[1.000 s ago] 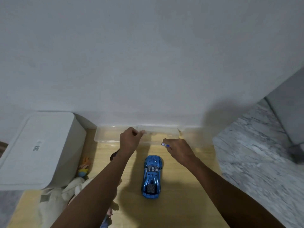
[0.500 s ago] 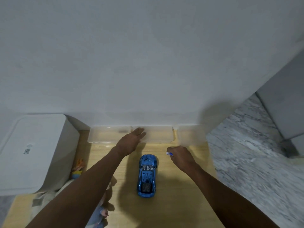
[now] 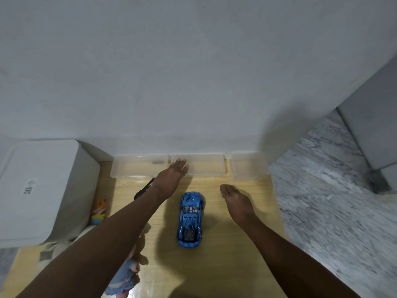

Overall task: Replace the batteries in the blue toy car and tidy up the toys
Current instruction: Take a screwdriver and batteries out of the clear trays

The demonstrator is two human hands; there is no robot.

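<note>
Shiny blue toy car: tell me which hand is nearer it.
Right. The right hand hovers just beside the shiny blue toy car; the left hand lies farther off, by the clear plastic tray.

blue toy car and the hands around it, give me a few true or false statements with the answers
1. The blue toy car stands on its wheels on the wooden table. True.
2. The left hand grips the car. False: it reaches with straight fingers to the clear trays by the wall.
3. The right hand is right of the car, not touching it. True.
4. The car lies inside a clear tray. False: it sits on the table in front of them.
5. A white box stands left of the trays. True.
</note>
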